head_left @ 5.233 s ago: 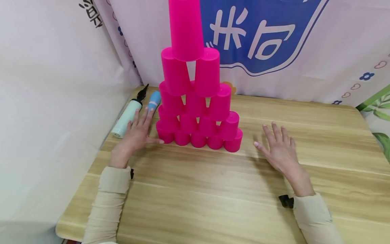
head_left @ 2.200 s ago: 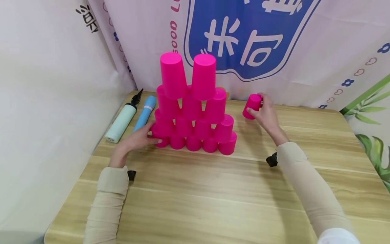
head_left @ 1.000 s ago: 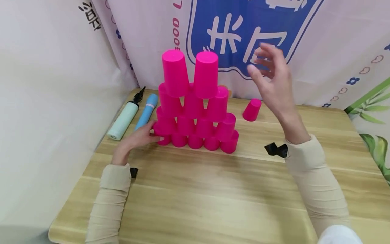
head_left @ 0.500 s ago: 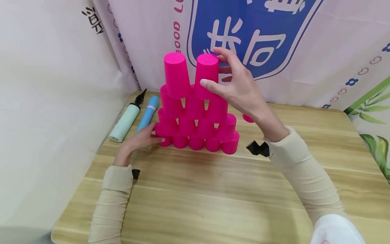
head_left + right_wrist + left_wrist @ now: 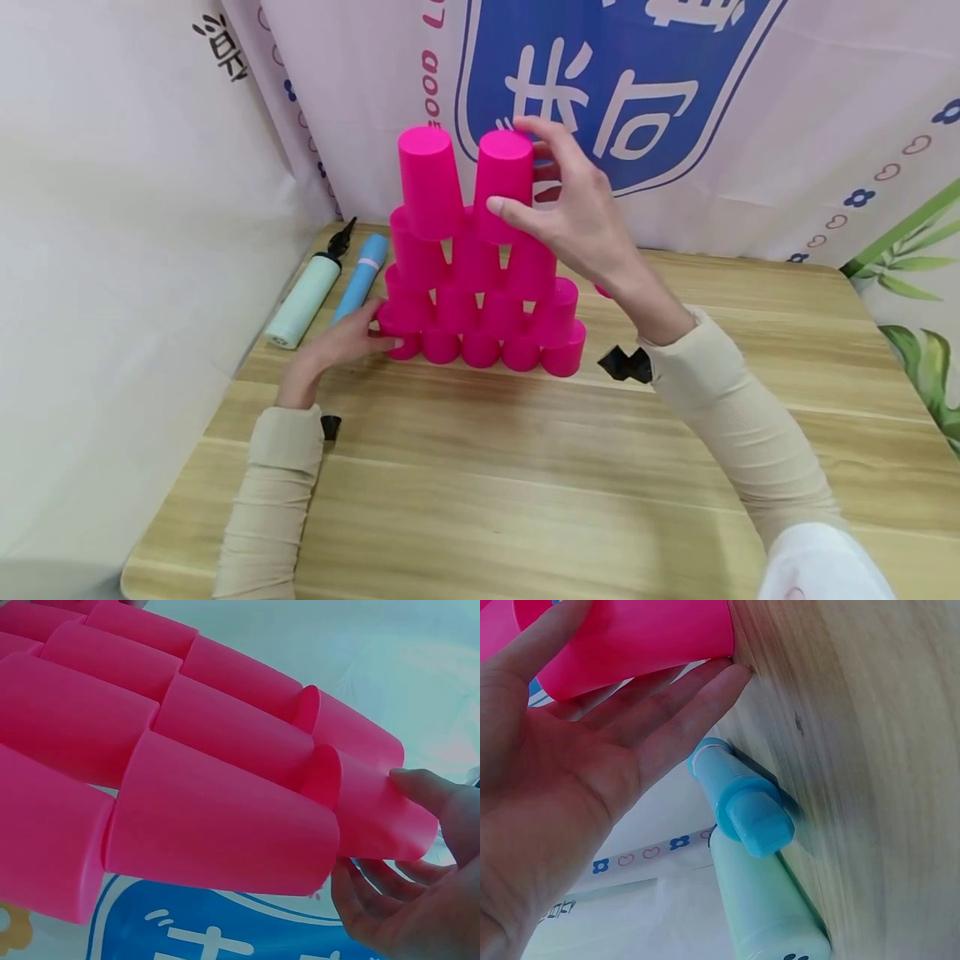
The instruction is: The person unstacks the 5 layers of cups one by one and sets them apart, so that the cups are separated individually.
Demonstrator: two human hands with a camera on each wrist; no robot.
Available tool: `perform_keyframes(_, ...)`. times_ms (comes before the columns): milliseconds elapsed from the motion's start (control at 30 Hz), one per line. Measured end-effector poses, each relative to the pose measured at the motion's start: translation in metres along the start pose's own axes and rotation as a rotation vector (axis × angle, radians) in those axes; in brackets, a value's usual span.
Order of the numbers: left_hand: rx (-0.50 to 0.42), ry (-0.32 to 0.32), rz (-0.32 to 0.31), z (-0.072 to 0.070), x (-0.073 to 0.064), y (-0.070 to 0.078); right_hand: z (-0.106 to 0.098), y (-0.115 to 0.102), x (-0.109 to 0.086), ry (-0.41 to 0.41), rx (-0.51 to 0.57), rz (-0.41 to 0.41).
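Upside-down pink cups are stacked in a pyramid on the wooden table (image 5: 465, 500), with two cups on its top row. My right hand (image 5: 581, 208) holds the right top cup (image 5: 504, 179), thumb in front and fingers behind. That cup still stands in line over the row below. At the lower left, my left hand (image 5: 341, 342) is around the end cup (image 5: 645, 645) of the bottom row. In the left wrist view its fingers lie along one side of that cup and its thumb on the other. The left top cup (image 5: 431, 183) stands untouched.
Another pink cup (image 5: 602, 291) on the table is mostly hidden behind the right forearm. Left of the pyramid lie a pale green hand pump (image 5: 303, 300) with a black nozzle and a blue tube-shaped thing (image 5: 363, 271). A printed cloth (image 5: 360, 100) hangs behind the table.
The single topmost cup was taken off by my right hand and set down at the right. That hand then returned to the right top cup. My left hand moved around the bottom-left cup.
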State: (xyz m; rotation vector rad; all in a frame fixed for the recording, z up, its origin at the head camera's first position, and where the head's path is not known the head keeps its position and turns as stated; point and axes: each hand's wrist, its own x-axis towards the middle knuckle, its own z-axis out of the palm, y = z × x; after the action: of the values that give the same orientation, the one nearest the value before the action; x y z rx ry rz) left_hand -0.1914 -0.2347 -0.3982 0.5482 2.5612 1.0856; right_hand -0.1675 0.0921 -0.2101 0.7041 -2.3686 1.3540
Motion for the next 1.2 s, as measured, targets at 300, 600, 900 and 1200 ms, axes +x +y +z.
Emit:
perform_keyframes(300, -0.012, -0.003, -0.015, -0.003, 0.002, 0.000, -0.046, 0.009, 0.001, 0.270, -0.068, -0.087)
perform_keyframes(600, 0.005, -0.010, -0.017, -0.006, 0.000, -0.001, -0.095, 0.110, -0.020, 0.494, -0.157, 0.188)
perform_keyframes(900, 0.004, -0.013, -0.006, -0.004, -0.001, -0.001, -0.101, 0.221, -0.070, 0.389, -0.264, 0.527)
perform_keyframes(1200, -0.018, -0.012, -0.015, -0.002, -0.001, -0.002, -0.080, 0.258, -0.085, 0.275, -0.337, 0.560)
